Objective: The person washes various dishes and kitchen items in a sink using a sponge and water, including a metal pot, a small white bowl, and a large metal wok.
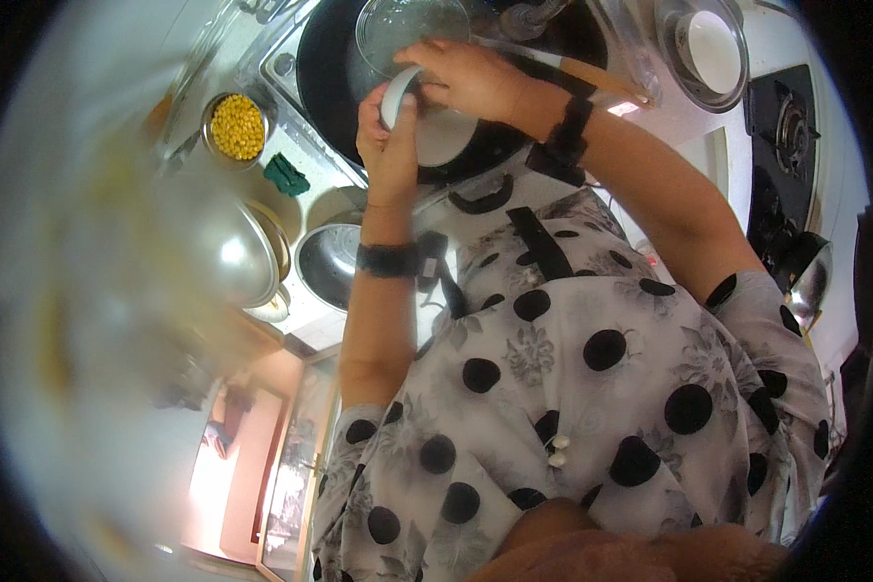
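Note:
Over a dark sink (327, 87), my left hand (393, 145) grips a small white bowl (399, 98), tilted on its side. My right hand (469, 76) reaches across to the bowl's rim and inner side; its fingers are bent, and whether it holds anything is hidden. Beneath both hands, a larger white dish (444, 138) lies in the sink. Behind my fingers, a clear round bowl (411, 29) stands at the sink's far side. A knife or similar tool with a wooden handle (604, 78) lies across the sink's right part, next to the faucet (531, 18).
Left of the sink are a metal bowl of corn kernels (238, 127), a green cloth or scouring pad (286, 174), a dark-lined pot (331, 265) and a large shiny metal bowl (240, 254). At right, a clear bowl (738, 87) holds a white bowl (713, 52), near a gas stove (786, 145).

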### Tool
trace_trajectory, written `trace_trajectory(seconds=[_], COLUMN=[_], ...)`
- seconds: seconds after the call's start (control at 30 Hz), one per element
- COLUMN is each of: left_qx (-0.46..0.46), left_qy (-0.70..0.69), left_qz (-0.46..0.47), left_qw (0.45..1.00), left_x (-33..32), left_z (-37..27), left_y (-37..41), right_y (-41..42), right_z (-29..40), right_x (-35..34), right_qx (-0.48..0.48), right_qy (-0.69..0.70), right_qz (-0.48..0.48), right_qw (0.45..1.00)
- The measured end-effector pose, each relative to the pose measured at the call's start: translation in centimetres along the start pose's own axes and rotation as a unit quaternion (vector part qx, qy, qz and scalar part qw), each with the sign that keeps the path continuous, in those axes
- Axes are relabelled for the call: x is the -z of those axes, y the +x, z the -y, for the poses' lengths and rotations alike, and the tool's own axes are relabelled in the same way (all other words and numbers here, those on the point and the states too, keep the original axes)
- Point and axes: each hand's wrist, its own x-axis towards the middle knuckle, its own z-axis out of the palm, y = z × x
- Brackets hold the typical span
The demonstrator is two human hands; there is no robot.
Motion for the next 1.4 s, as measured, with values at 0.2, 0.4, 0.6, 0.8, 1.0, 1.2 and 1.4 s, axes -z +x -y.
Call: trace_trajectory(seconds=[0.2,0.4,0.6,0.8,1.0,1.2,1.4], left_qx=[-0.187,-0.203,0.135,0.287,0.088,0.083,0.401], left_qy=[0.134,0.178,-0.303,-0.579,0.295,0.088,-0.428], left_qz=[-0.092,-0.177,-0.143,0.012,0.145,0.151,0.083], left_qw=[0.969,0.946,0.932,0.763,0.94,0.981,0.806], left_x=[-1.6,0.4,1.0,1.6,-0.5,-1.6,1.2], left_z=[-0.5,0.0,-0.4,5.9,-1.6,-0.5,3.1], left_y=[0.8,1.7,0.1,-0.2,-3.2,-5.8,-3.8], right_y=[-2.5,-4.0,-6.7,-4.3,-7.0,-5.3,0.1], right_z=[-1.2,-1.0,-4.5,-4.6,4.7,3.8,-3.6], right_x=[-5.6,-2.5,-3.8,-0.7,4.4,1.3,0.1], right_qx=[-0.304,-0.385,-0.083,-0.125,-0.052,0.08,-0.186], right_qy=[0.488,0.421,-0.033,-0.048,0.081,0.124,0.327], right_qz=[-0.077,0.092,0.043,0.138,0.024,-0.116,0.106], right_qw=[0.815,0.816,0.995,0.981,0.995,0.982,0.92])
